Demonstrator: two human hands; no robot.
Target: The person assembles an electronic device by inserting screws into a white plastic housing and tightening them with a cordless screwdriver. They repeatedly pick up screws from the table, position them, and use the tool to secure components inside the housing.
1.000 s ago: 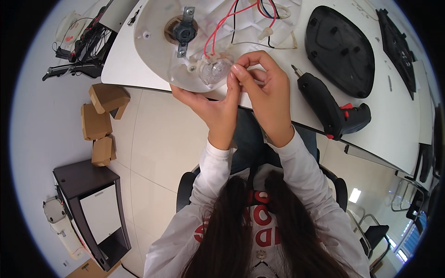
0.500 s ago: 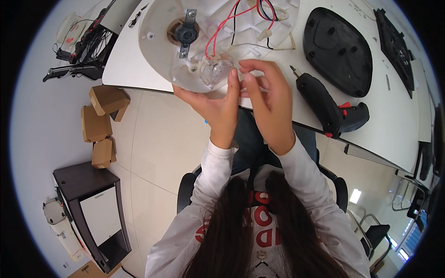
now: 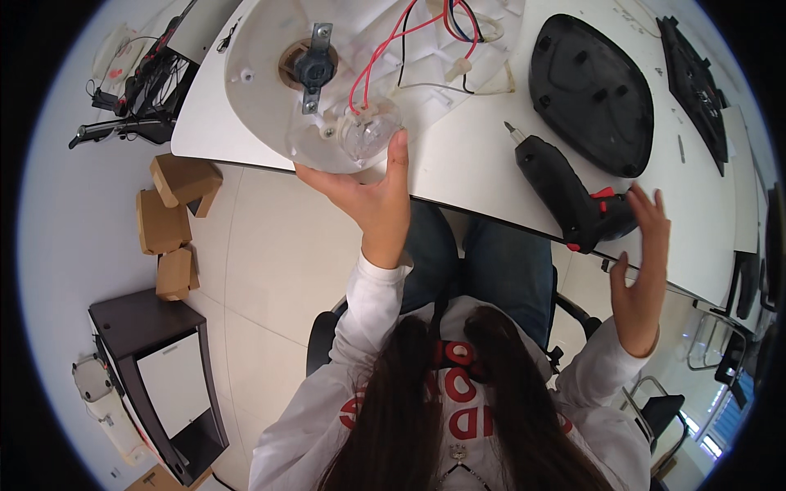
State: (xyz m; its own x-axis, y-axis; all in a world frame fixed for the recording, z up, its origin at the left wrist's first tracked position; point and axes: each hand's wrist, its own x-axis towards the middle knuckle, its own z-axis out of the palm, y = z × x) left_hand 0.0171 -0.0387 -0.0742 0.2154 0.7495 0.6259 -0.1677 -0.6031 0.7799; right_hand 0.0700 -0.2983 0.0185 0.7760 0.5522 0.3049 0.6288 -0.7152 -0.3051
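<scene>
My left hand (image 3: 370,200) grips the near edge of a white plastic housing (image 3: 260,114), its fingers under the shell and its thumb up beside a clear round lamp-like part (image 3: 368,135). Red wires (image 3: 378,59) run from that part into the housing. A dark bracket (image 3: 316,69) is screwed over a round opening on the left. My right hand (image 3: 643,274) is open, fingers apart, by the handle end of a black cordless screwdriver (image 3: 557,184) with red buttons. Whether a fingertip touches the handle I cannot tell.
A black rounded cover (image 3: 591,94) with pegs lies beyond the screwdriver on the white table (image 3: 467,155). Farther right is a flat black panel (image 3: 696,82). Cardboard boxes (image 3: 168,221) and a dark cabinet (image 3: 151,327) stand on the floor at left.
My right hand has left the clear part and moved right to the screwdriver's handle. The left hand stays on the housing, which appears shifted slightly left.
</scene>
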